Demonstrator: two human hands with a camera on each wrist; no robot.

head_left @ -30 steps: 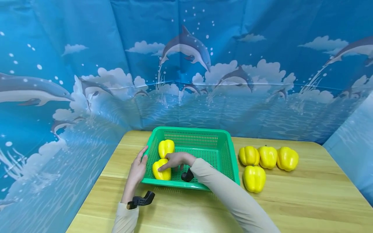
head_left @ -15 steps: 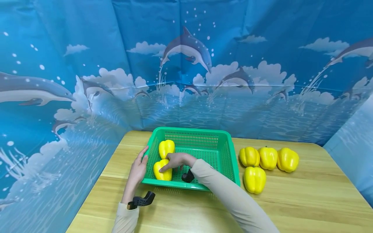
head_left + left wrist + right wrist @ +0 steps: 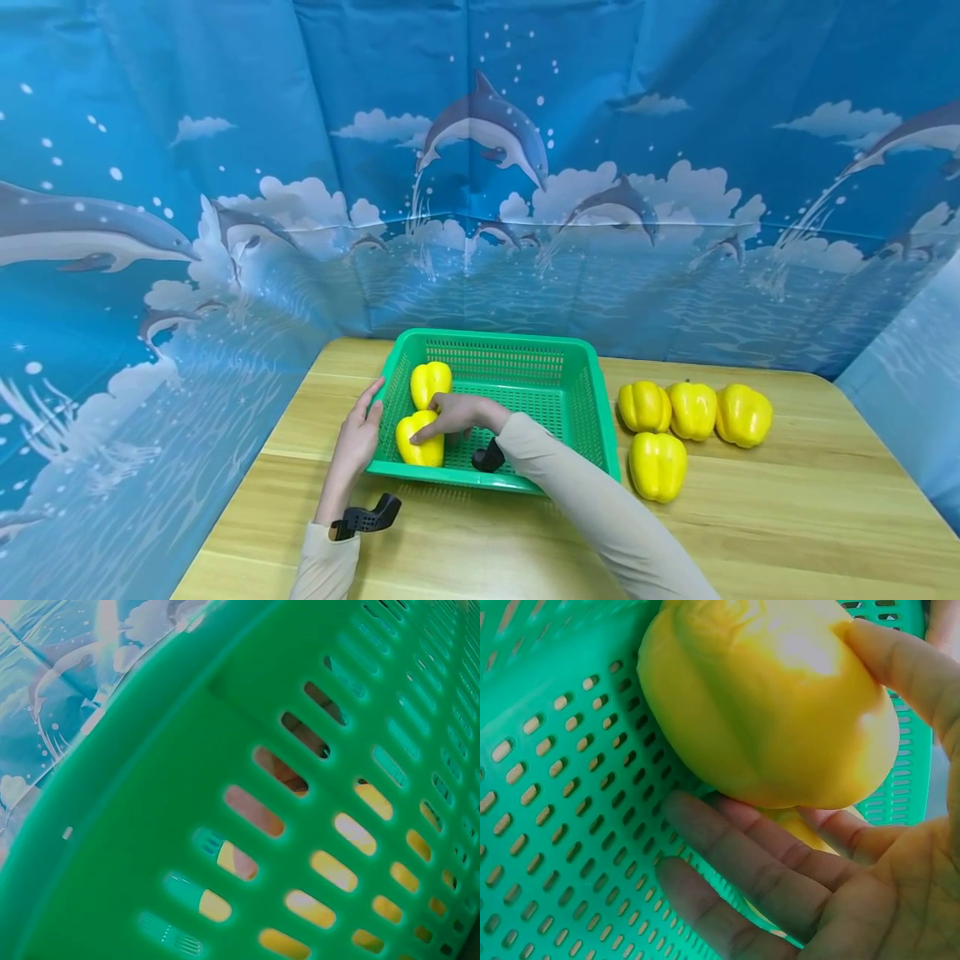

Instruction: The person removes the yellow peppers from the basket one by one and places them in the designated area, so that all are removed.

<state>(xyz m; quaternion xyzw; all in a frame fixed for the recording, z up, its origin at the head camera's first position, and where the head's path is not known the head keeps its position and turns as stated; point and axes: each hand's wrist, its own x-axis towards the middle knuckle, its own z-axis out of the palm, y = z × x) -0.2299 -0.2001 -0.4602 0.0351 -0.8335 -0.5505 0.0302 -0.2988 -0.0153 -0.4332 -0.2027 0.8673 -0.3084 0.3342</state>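
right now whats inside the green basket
Two yellow peppers lie in the green basket: the far pepper alone, the near pepper held by the right hand. The basket floor beneath the hand and forearm is hidden.

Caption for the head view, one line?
Right hand holds a yellow bell pepper inside the green basket; left hand steadies its rim.

Two peppers (image 3: 429,382) in basket (image 3: 577,392)
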